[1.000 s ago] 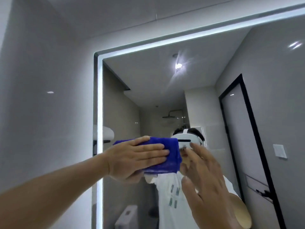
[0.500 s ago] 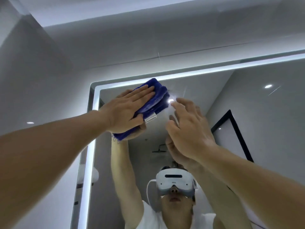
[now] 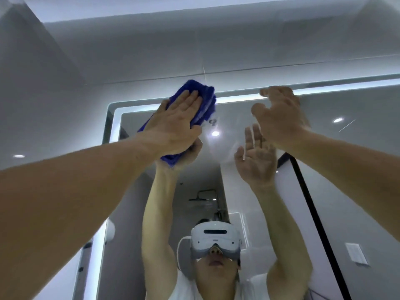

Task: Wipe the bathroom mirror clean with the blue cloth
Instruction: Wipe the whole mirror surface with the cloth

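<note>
The bathroom mirror [image 3: 346, 148] fills the wall ahead, framed by a lit white strip. My left hand [image 3: 175, 124] lies flat with straight fingers on the folded blue cloth [image 3: 205, 100] and presses it against the glass at the mirror's top left corner, over the lit edge. My right hand [image 3: 279, 118] is raised near the top edge to the right of the cloth, fingers loosely spread and holding nothing. Whether it touches the glass I cannot tell. Both arms and hands appear again as reflections in the mirror below.
Grey tiled wall [image 3: 54, 94] surrounds the mirror on the left and above. The white ceiling [image 3: 194, 9] is close overhead. Reflected in the glass are a black-framed door [image 3: 307, 191], a shower head [image 3: 201, 199] and a wall switch [image 3: 356, 254].
My left hand has slid the cloth upward, from mid-mirror to the top left corner and onto the lit edge. My right hand rose too and moved right, away from the cloth. The view tilted upward.
</note>
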`<state>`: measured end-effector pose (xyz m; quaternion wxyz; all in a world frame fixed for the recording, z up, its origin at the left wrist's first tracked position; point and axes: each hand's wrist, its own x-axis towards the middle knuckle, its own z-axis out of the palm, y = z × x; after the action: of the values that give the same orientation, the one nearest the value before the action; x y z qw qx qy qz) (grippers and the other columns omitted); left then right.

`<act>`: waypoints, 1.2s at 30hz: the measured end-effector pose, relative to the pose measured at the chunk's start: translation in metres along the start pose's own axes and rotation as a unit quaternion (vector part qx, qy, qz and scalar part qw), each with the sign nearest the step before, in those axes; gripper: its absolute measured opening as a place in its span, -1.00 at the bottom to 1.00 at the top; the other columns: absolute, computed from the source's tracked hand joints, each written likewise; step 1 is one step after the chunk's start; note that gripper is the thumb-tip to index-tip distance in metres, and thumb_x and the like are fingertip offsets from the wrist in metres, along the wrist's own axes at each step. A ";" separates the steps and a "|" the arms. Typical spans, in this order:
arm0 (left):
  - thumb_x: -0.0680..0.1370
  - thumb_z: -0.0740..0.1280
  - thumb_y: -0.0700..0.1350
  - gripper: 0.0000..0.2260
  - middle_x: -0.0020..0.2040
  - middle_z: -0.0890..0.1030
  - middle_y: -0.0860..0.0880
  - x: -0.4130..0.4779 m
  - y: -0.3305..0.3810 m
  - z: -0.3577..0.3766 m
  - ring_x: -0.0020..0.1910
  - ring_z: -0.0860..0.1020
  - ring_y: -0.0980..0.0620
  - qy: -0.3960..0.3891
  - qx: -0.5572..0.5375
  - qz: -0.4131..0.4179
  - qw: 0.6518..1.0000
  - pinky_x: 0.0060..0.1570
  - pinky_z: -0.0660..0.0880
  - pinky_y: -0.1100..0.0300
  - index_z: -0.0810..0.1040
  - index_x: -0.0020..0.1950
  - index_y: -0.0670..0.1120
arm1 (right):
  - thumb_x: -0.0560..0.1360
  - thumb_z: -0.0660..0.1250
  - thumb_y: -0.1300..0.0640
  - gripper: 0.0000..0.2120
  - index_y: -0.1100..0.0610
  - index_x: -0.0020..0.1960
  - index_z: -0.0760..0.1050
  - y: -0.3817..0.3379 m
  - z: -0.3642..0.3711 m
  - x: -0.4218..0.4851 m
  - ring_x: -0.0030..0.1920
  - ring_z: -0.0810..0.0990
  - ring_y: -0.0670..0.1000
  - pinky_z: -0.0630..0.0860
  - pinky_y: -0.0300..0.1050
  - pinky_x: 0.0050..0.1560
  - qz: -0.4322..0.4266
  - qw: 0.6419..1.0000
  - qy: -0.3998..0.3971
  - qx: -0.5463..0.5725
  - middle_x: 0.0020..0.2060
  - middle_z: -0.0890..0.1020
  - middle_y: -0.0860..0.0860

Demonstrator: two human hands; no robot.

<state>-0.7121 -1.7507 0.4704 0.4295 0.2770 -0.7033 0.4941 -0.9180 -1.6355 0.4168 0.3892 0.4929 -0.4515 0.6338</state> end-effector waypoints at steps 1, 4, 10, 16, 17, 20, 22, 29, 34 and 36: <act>0.55 -0.10 0.15 -0.36 0.63 -0.12 0.11 -0.008 0.009 0.000 0.57 -0.21 0.18 -0.004 0.001 0.028 1.000 0.55 -0.15 0.00 -0.16 0.62 0.06 | 0.55 0.16 0.01 -0.53 0.07 0.44 0.31 0.005 -0.005 -0.002 0.43 0.23 0.05 0.21 0.01 0.35 -0.005 1.000 0.001 -0.007 0.44 0.29 0.01; 0.52 -0.17 0.20 -0.35 0.62 -0.13 0.09 -0.040 0.043 0.002 0.54 -0.28 0.19 -0.016 0.029 0.119 0.992 0.54 -0.23 0.05 -0.19 0.60 0.08 | 0.55 0.17 0.03 -0.56 0.07 0.42 0.32 0.020 -0.013 -0.010 0.40 0.26 0.05 0.24 0.02 0.31 -0.016 1.000 -0.001 -0.020 0.42 0.30 0.00; 0.63 0.01 0.11 -0.45 0.61 0.11 0.04 -0.074 0.068 -0.001 0.60 -0.03 0.08 -0.055 0.069 0.382 0.920 0.55 -0.07 0.00 0.04 0.61 0.02 | 0.44 0.10 -0.06 -0.47 0.07 0.38 0.33 0.042 -0.022 -0.011 0.34 0.30 0.08 0.24 -0.05 0.15 -0.007 0.999 -0.008 -0.044 0.38 0.33 0.01; 0.60 -0.08 0.13 -0.39 0.64 -0.05 0.00 0.038 0.051 -0.022 0.60 -0.08 0.06 -0.053 0.093 0.108 0.988 0.56 -0.07 -0.02 -0.14 0.62 -0.01 | 0.37 0.05 -0.10 -0.35 0.04 0.43 0.31 0.043 -0.029 -0.001 0.41 0.24 0.04 0.25 0.00 0.26 -0.014 1.000 0.001 -0.026 0.43 0.28 -0.03; 0.61 -0.06 0.12 -0.39 0.64 -0.06 0.02 0.056 0.052 -0.023 0.60 -0.08 0.06 -0.058 0.076 0.078 0.992 0.55 -0.04 -0.05 -0.14 0.63 -0.01 | 0.36 0.04 -0.11 -0.33 0.04 0.44 0.30 0.042 -0.030 0.000 0.42 0.22 0.03 0.24 0.01 0.30 -0.013 1.000 0.000 -0.027 0.44 0.27 -0.03; 0.57 -0.07 0.15 -0.35 0.64 -0.05 0.04 0.084 0.057 -0.021 0.60 -0.07 0.05 -0.063 0.031 0.022 0.997 0.53 -0.01 -0.06 -0.12 0.63 -0.01 | 0.43 0.09 -0.10 -0.39 0.05 0.45 0.30 0.047 -0.034 0.001 0.44 0.20 0.02 0.21 -0.01 0.33 -0.017 0.999 0.002 -0.033 0.45 0.26 -0.03; 0.59 -0.08 0.12 -0.37 0.64 -0.07 0.04 0.076 0.066 -0.012 0.60 -0.11 0.07 -0.038 0.039 0.022 0.998 0.54 -0.05 -0.05 -0.13 0.63 -0.02 | 0.51 0.15 -0.02 -0.48 0.06 0.45 0.30 0.053 -0.037 0.002 0.45 0.19 0.01 0.19 -0.03 0.35 -0.021 0.999 0.018 -0.035 0.46 0.26 -0.03; 0.62 -0.04 0.15 -0.41 0.63 -0.03 0.03 -0.027 0.112 0.007 0.58 -0.17 0.12 -0.016 0.055 0.245 0.968 0.55 -0.21 0.01 -0.07 0.62 0.03 | 0.40 0.08 -0.10 -0.37 0.05 0.45 0.30 0.044 -0.046 -0.004 0.44 0.21 0.01 0.22 -0.01 0.33 -0.007 1.000 0.017 -0.019 0.45 0.26 -0.04; 0.64 -0.06 0.14 -0.45 0.63 0.00 0.06 -0.054 0.086 -0.002 0.59 -0.13 0.14 -0.066 0.065 0.334 0.938 0.56 -0.09 0.01 -0.03 0.62 0.03 | 0.49 0.14 -0.05 -0.44 0.06 0.47 0.28 0.022 -0.038 -0.005 0.46 0.18 0.01 0.19 -0.01 0.37 -0.026 0.999 0.000 -0.027 0.47 0.24 -0.04; 0.63 -0.13 0.17 -0.42 0.63 -0.09 0.06 -0.031 0.063 -0.009 0.59 -0.18 0.12 -0.052 0.096 0.267 0.957 0.56 -0.13 0.02 -0.13 0.62 0.03 | 0.54 0.18 0.03 -0.50 0.06 0.47 0.28 0.013 -0.031 -0.006 0.45 0.19 0.02 0.19 0.01 0.38 -0.044 0.999 -0.001 -0.031 0.47 0.24 -0.02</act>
<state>-0.7458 -1.7211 0.4158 0.2160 0.1440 -0.7225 0.6408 -0.9378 -1.6103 0.4051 0.4314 0.5006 -0.4491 0.6013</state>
